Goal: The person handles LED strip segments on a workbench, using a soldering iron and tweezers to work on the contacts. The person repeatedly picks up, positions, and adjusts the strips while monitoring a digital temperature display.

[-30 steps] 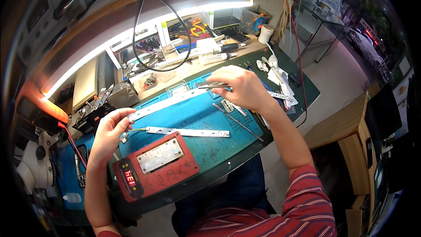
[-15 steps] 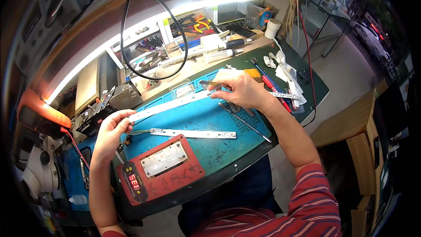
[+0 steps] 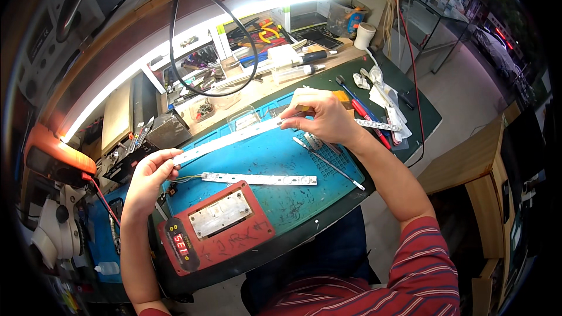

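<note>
Head view: my right fingers (image 3: pixel 297 123) have closed onto the LED strip (image 3: pixel 229 140); left fingers (image 3: pixel 166 167) clamp its opposite end, seemingly steadying it.

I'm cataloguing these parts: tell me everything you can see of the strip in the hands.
The strip is long, narrow and white, with small dark marks along it; its material is unclear. It looks straight, slanting over the blue mat, right end farther away. The left hand pinches its left end; the right hand pinches its other end.
</note>
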Action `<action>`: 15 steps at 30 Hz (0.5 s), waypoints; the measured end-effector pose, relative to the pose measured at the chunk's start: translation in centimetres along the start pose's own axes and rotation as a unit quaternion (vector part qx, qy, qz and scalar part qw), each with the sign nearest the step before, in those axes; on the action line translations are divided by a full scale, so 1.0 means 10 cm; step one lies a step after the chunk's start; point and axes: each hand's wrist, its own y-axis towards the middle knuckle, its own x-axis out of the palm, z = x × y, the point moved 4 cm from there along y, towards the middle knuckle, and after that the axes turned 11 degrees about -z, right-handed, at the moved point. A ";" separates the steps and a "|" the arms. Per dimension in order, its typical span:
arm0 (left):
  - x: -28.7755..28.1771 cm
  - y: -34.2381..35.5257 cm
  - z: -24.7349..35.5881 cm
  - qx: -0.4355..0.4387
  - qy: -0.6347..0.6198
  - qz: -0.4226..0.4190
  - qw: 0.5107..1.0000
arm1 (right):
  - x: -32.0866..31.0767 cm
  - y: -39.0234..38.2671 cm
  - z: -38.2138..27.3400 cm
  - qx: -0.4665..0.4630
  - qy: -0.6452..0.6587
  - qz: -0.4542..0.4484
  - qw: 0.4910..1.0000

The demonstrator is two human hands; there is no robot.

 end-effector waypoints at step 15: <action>-0.08 0.02 -0.02 -0.003 -0.076 -0.018 0.997 | -0.13 0.01 0.14 0.078 -0.065 0.017 0.995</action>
